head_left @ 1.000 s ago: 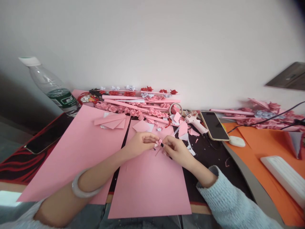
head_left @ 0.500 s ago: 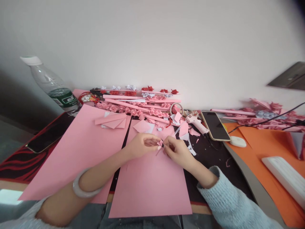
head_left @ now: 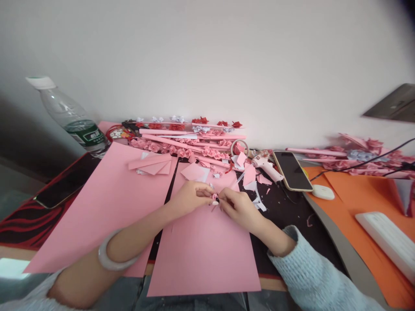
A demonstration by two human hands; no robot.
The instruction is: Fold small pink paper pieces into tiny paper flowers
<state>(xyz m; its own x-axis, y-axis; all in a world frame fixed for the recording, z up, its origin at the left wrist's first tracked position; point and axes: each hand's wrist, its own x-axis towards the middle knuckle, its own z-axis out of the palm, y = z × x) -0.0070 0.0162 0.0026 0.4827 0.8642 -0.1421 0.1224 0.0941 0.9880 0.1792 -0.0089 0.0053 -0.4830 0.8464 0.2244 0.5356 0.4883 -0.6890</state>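
We have a pink sheet [head_left: 204,255] before us and a bottle [head_left: 84,131] well off to the left. Above the sheet's far part, our left hand [head_left: 194,196] and right hand [head_left: 238,205] almost meet, each with thumb and fingers drawn into a pinch. Between those fingertips we hold a small pink flower [head_left: 214,197].

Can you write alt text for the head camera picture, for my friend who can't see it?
A person's left hand and right hand pinch a small pink paper piece together over a pink paper sheet. Beyond them lie paper flowers and a pink glue gun, with a bottle at the left.
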